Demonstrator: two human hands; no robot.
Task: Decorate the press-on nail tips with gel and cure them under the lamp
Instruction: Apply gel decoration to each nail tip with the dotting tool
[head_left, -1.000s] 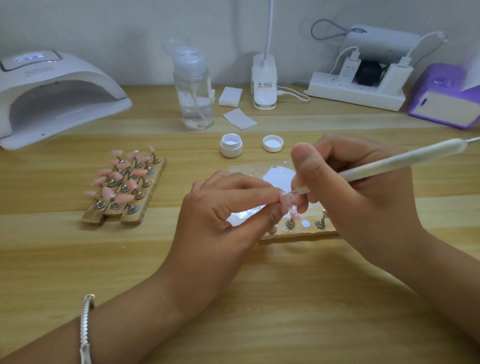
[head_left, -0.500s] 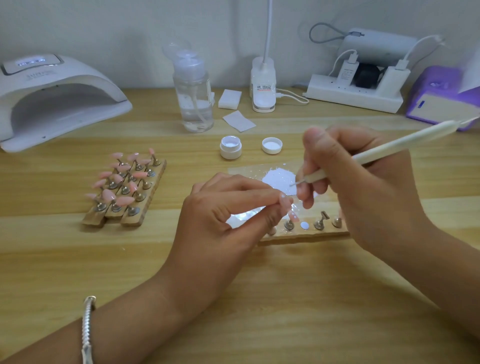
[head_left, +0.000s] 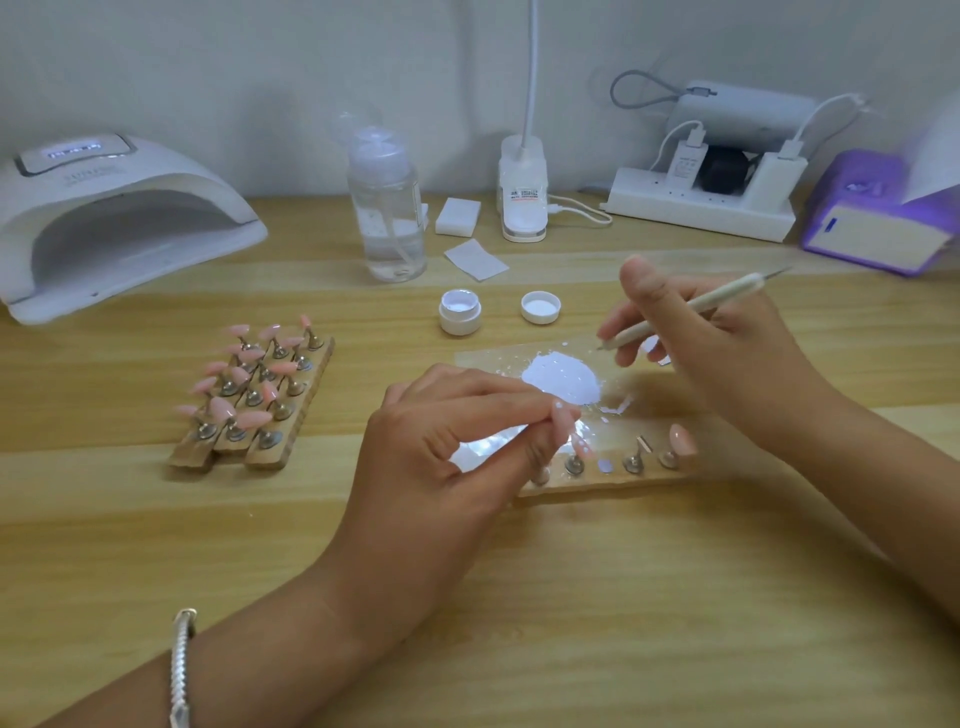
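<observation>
Since a second ago the right hand (head_left: 727, 353) has drawn back from the nail tip (head_left: 562, 423), fingers gripping the dotting pen (head_left: 691, 312), whose point is now near the white gel puddle (head_left: 563, 376). The left hand (head_left: 447, 447) pinches the tip just above the wooden holder strip (head_left: 613, 475). An overloaded pen could flood the tip, and a slack pinch could smear wet dots. The wood table (head_left: 571, 597) carries the curing lamp (head_left: 104, 218) far left, the rack of pink tips (head_left: 254, 395) and the open gel pot (head_left: 460, 312).
</observation>
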